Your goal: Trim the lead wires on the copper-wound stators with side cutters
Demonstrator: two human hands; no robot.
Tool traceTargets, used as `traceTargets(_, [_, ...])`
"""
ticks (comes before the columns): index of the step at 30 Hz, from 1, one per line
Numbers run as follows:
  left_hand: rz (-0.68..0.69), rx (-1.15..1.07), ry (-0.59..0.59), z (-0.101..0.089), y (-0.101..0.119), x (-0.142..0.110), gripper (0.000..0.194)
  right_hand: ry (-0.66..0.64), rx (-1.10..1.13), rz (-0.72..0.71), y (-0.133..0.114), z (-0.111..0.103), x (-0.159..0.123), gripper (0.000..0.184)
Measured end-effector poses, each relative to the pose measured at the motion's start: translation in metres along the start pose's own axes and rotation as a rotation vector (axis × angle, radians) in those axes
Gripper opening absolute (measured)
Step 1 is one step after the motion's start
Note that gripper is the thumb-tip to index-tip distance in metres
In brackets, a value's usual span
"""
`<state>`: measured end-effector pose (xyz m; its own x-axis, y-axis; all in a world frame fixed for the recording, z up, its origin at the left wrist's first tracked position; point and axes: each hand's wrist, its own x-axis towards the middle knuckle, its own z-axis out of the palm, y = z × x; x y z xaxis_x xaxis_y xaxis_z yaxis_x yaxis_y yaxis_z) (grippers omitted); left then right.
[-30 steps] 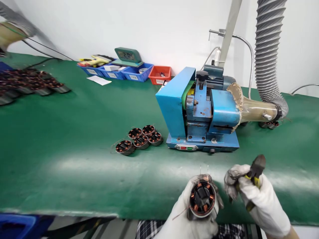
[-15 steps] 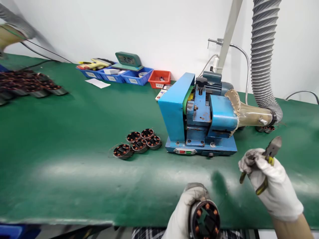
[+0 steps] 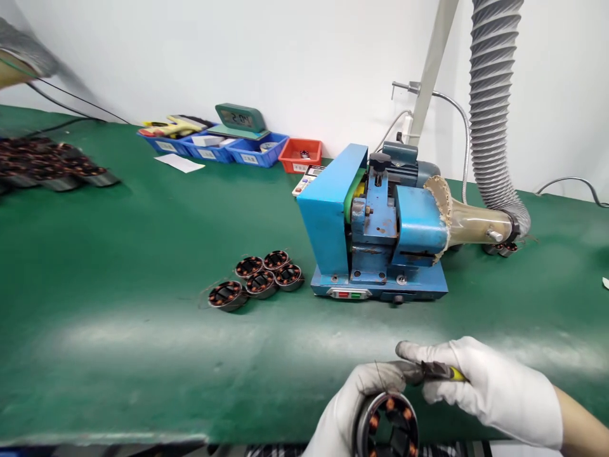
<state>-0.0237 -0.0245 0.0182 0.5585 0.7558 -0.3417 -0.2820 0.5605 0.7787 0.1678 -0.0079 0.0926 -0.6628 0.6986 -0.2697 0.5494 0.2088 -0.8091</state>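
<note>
In my gloved left hand (image 3: 340, 406) is a motor stator (image 3: 364, 425), a metal ring with copper windings inside, tilted toward me at the table's front edge. Thin wires stick up from its rim. My gloved right hand (image 3: 490, 387) grips a pair of diagonal cutters (image 3: 440, 371) with yellow-green handles. The cutters' jaws lie beside the fingertips of my left hand, just above the stator; whether they touch a wire I cannot tell. Several similar stators (image 3: 261, 284) sit grouped on the green table, left of the blue machine (image 3: 375, 235).
A grey ribbed hose (image 3: 495, 108) joins the machine's clear funnel at the right. Blue bins (image 3: 257, 152), a red bin (image 3: 301, 155) and a digital clock (image 3: 240, 119) line the wall. A large pile of stators (image 3: 57, 165) lies far left on the green table (image 3: 143, 273).
My right hand has come left and down with the cutters, which now point left beside my left hand. The stator stays in my left hand. The view has shifted slightly.
</note>
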Motion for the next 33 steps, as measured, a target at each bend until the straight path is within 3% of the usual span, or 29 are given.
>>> traceTargets(3, [-0.073, 0.021, -0.094, -0.013, -0.003, 0.007, 0.009, -0.01, -0.067, -0.017, -0.003, 0.0, -0.003, 0.029])
traceTargets(8, [-0.077, 0.095, -0.077, -0.028, -0.012, -0.003, 0.011, 0.023, -0.26, 0.088, -0.003, 0.006, -0.008, 0.037])
traceTargets(15, [0.009, 0.14, 0.004, -0.024, -0.023, -0.013, 0.018, 0.072, -0.317, 0.118, 0.002, 0.007, -0.013, 0.046])
traceTargets(18, [0.093, 0.133, 0.066, -0.019, -0.026, -0.02, 0.027, 0.197, -0.41, 0.129, 0.009, 0.007, -0.015, 0.05])
traceTargets(20, [0.123, 0.056, 0.151, -0.013, -0.026, -0.025, 0.034, 0.328, -0.482, 0.061, 0.016, 0.011, -0.017, 0.048])
traceTargets(23, [0.139, -0.028, 0.22, -0.004, -0.024, -0.023, 0.039, 0.47, -0.453, -0.182, 0.027, 0.026, -0.018, 0.036])
traceTargets(26, [0.131, -0.093, 0.231, 0.004, -0.021, -0.011, 0.036, 0.457, -0.325, -0.342, 0.029, 0.048, -0.015, 0.043])
traceTargets(29, [0.053, -0.269, 0.242, 0.012, -0.018, -0.002, 0.036, 0.391, -0.37, -0.357, 0.023, 0.064, -0.009, 0.043])
traceTargets(33, [0.033, -0.434, 0.215, 0.015, -0.017, -0.014, 0.037, 0.393, -0.586, -0.304, 0.018, 0.071, -0.003, 0.028])
